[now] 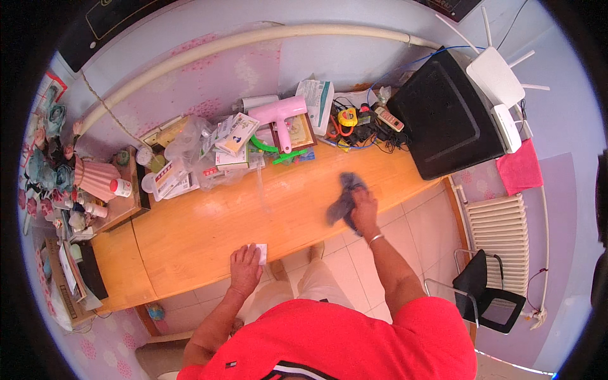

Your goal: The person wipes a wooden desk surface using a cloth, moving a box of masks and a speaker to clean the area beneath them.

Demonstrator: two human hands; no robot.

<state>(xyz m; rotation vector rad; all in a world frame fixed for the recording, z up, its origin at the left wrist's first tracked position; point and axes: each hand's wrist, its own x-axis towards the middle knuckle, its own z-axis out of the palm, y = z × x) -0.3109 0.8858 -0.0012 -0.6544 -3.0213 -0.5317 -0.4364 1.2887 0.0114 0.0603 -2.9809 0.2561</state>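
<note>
My right hand [365,213] grips a dark grey-blue cloth [343,204] against the wooden tabletop [213,218], toward the right part of the front edge. The cloth is bunched and slightly blurred. Near that same edge, further left, my left hand [245,268] rests on the table with its fingers over a small white piece, perhaps folded paper [261,254]. Most of that white piece lies under the fingers, so I cannot tell whether it is held or only pressed down.
Along the wall lie medicine boxes [237,135], a pink hair dryer [280,114], a framed item [301,130], tangled cables [375,135] and a yellow tape measure [347,117]. A large black panel [446,114] stands right, beside a white router [496,76]. A black chair [484,289] stands beyond.
</note>
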